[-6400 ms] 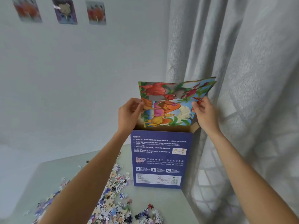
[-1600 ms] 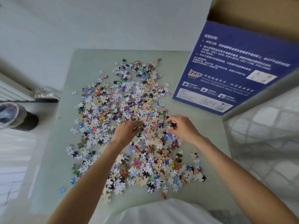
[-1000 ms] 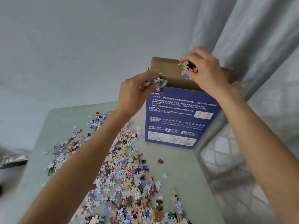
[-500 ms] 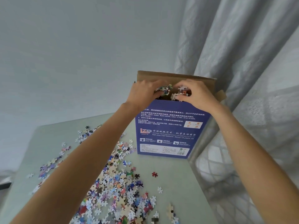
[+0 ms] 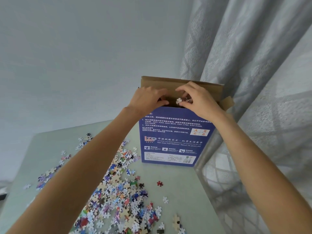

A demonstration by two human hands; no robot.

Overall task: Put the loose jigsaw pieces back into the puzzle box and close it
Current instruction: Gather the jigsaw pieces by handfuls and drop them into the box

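Progress is judged to be early: a large scatter of loose jigsaw pieces [image 5: 116,188] is spread over the pale green table [image 5: 182,196], and a single red piece [image 5: 159,183] lies apart, near the foot of the box. The blue puzzle box [image 5: 172,139] is stood upright at the table's far right corner, just beside the grey curtain [image 5: 253,65], with its brown top flap [image 5: 182,81] raised and a side flap [image 5: 228,102] folded outward, so closing is not yet possible. Most of the gathering and the shutting of the flaps are left to be done.

Both hands are held over the open mouth of the box. A small clutch of pieces, one pale piece [image 5: 179,100] showing plainly, is pinched by the curled fingers of the right hand [image 5: 199,100]. The left hand [image 5: 148,100] is curled at the box's rim; whether anything is held in it cannot be told, as its palm is turned away.
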